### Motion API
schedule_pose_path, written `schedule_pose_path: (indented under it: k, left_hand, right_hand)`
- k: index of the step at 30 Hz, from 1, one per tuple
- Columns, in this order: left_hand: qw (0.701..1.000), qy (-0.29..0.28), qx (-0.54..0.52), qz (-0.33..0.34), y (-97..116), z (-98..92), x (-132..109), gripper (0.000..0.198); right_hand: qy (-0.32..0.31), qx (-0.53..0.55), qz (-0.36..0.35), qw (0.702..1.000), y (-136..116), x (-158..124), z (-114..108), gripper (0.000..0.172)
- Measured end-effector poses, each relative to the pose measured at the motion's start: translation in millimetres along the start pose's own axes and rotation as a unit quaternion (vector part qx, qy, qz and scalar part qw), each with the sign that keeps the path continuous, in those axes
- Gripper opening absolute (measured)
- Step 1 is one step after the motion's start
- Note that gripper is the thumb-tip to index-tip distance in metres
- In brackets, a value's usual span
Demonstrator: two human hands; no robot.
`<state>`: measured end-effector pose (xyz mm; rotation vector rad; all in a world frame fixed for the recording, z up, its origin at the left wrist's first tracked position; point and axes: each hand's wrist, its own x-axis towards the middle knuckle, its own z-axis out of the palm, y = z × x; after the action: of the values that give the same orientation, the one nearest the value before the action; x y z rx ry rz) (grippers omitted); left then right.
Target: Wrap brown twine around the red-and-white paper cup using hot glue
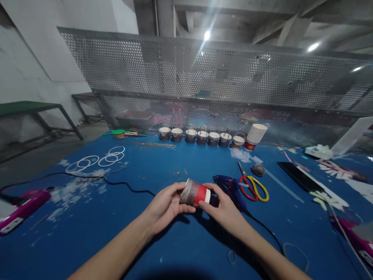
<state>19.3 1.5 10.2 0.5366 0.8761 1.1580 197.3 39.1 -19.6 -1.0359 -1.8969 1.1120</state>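
A paper cup point(201, 194), red with a white end, lies tilted on its side between my hands above the blue table. Grey-brown cord point(190, 191) is wound around its left part. My left hand point(166, 202) is closed around the wound end, thumb on top and fingers below. At the other end, my right hand point(222, 208) grips the red and white part between thumb and fingers. Just beyond my right hand lies a blue glue gun point(233, 188), partly hidden by the hand. Scissors point(253, 186) with red and yellow handles rest beside it.
Several cord-wrapped cups point(202, 138) line the back, next to a stack of paper cups point(256, 134). A ball of grey cord point(258, 169) and a black phone point(300, 175) lie right. White rings point(112, 156) and a black cable point(128, 184) are left. A perforated metal screen point(204, 77) stands behind.
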Motion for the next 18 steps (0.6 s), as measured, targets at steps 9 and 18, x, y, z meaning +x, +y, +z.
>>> schedule_pose_path:
  k: [9, 18]
  left_hand:
    - [0.941, -0.013, 0.322, 0.099, -3, 6.6, -8, 0.04]
    - [0.848, 0.021, 0.481, 0.221, -2, 6.6, -10, 0.026]
  right_hand:
    - [0.004, 0.029, -0.012, 0.999, 7, 1, 8, 0.038]
    - [0.032, -0.034, -0.1, 0.994, 14, -8, 18, 0.037]
